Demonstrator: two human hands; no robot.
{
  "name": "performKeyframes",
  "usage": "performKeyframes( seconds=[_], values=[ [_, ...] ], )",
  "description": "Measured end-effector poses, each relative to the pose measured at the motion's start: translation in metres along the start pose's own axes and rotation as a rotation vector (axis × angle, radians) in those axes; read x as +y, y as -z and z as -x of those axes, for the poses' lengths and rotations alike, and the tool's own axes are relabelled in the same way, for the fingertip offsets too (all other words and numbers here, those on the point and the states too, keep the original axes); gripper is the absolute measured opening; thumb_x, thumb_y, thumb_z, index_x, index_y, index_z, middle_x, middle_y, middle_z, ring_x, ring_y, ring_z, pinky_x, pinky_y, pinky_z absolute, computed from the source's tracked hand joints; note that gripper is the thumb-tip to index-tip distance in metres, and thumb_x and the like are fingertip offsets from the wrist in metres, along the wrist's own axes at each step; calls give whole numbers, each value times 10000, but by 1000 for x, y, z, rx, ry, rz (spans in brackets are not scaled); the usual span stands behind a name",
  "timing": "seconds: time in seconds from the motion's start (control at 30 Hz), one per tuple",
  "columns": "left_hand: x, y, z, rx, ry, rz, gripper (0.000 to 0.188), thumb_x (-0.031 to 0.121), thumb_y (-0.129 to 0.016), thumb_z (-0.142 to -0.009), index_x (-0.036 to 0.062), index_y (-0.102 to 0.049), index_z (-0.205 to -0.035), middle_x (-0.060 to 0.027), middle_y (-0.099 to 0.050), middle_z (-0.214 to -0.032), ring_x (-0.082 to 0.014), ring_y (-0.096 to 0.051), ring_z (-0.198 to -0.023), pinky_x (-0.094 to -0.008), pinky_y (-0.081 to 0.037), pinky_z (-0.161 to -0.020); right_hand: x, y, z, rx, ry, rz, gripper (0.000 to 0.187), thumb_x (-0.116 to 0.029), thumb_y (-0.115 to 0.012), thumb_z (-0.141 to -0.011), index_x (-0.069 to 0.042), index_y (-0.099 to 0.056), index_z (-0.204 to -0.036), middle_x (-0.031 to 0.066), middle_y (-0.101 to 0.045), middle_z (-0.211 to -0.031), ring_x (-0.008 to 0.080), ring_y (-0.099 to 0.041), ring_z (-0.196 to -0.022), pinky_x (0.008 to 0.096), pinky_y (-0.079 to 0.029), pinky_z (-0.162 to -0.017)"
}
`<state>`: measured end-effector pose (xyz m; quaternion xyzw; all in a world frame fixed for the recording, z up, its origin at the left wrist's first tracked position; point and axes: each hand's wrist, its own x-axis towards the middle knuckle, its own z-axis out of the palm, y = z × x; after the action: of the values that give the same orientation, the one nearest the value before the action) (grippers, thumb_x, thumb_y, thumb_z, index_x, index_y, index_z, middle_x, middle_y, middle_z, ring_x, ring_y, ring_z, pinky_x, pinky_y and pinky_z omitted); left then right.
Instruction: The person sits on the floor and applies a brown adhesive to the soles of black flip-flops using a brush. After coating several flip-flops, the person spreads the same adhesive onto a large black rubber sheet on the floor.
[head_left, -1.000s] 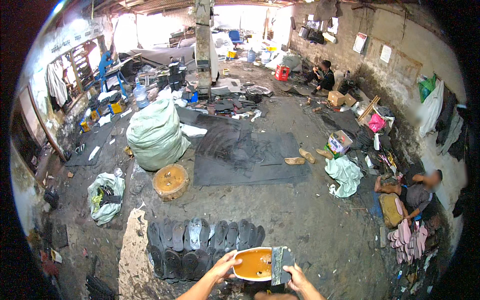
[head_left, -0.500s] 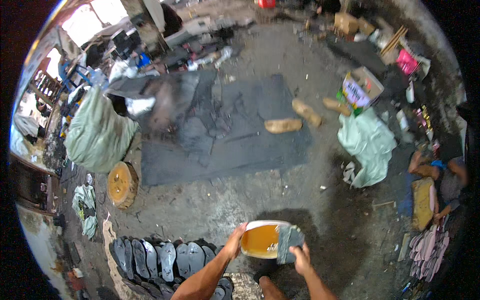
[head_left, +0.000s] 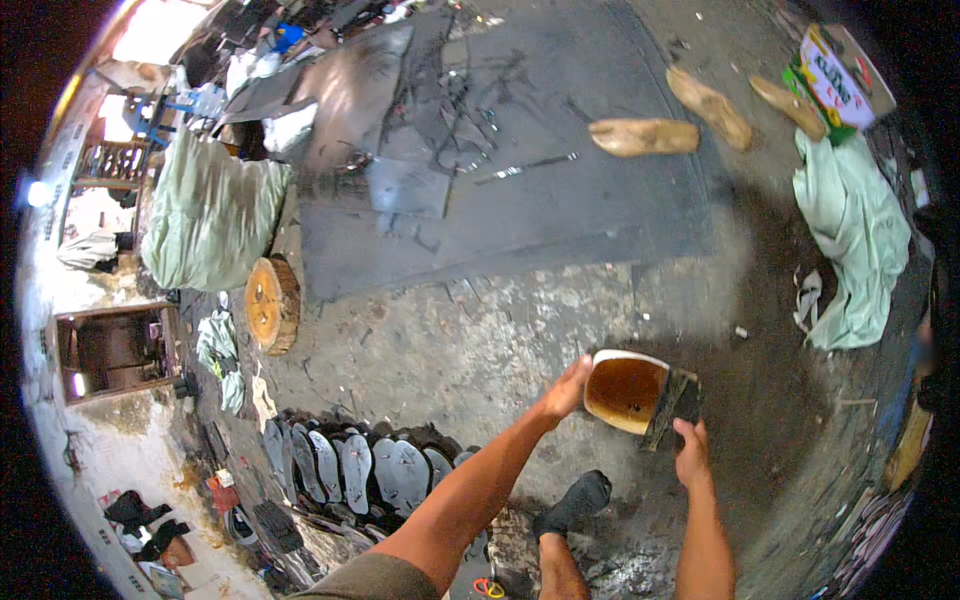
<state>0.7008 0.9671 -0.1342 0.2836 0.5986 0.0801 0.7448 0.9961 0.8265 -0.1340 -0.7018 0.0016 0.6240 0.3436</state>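
Between my hands hangs a pale-rimmed tub (head_left: 600,412) with amber-brown liquid in it. My left hand (head_left: 568,390) grips its left rim, the fingers closed there. On the right side of the tub, my right hand (head_left: 692,448) holds a dark flat slab (head_left: 684,400) by its near edge, thumb on top. The slab stands across the right part of the tub, hiding that rim. I cannot tell whether the slab touches the liquid. Below the left forearm, grey sandal soles (head_left: 402,472) stand packed in a row on the floor.
Dark sheets (head_left: 560,225) cover the floor ahead, with foot-shaped tan forms (head_left: 645,137) on them. A round wood slice (head_left: 272,305) and a pale green sack (head_left: 212,220) stand left. Another green sack (head_left: 860,250) lies right, near a carton (head_left: 835,75). My socked foot (head_left: 582,503) is below.
My view has shifted, and surrounding things sit higher in it. The tub and both hands have moved right, away from the sole row. The slab stays in my right hand, now more edge-on.
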Motion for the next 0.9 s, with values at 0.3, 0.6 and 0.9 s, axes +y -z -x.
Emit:
performKeyframes(
  seconds=[0.3,0.6,0.9],
  values=[
    [83,307,184,603,18,205,699,596,-552,-985,204,-403,-1545,-109,-463,-1543,-318,-409,-1422,-521,-379,-1084,-49,-72,69,559,605,154,503,-228,-644,-997,22,-466,-1396,183,-535,-1388,302,-514,-1304,406,-372,-1144],
    [141,515,168,576,143,283,633,562,-560,-995,121,-502,-1445,-119,-627,-1343,-256,-615,-1158,-446,-500,-960,-141,-435,34,84,563,544,433,-272,-663,-958,17,-582,-1270,174,-648,-1245,291,-640,-1139,393,-511,-968],
    [158,633,129,392,179,424,623,511,-554,-1018,144,-453,-1510,-122,-577,-1434,-278,-580,-1263,-435,-471,-1034,-113,-674,-126,91,484,860,889,-338,-758,-874,-10,-284,-1551,309,-363,-1553,459,-347,-1450,485,-283,-1205]
  ],
)
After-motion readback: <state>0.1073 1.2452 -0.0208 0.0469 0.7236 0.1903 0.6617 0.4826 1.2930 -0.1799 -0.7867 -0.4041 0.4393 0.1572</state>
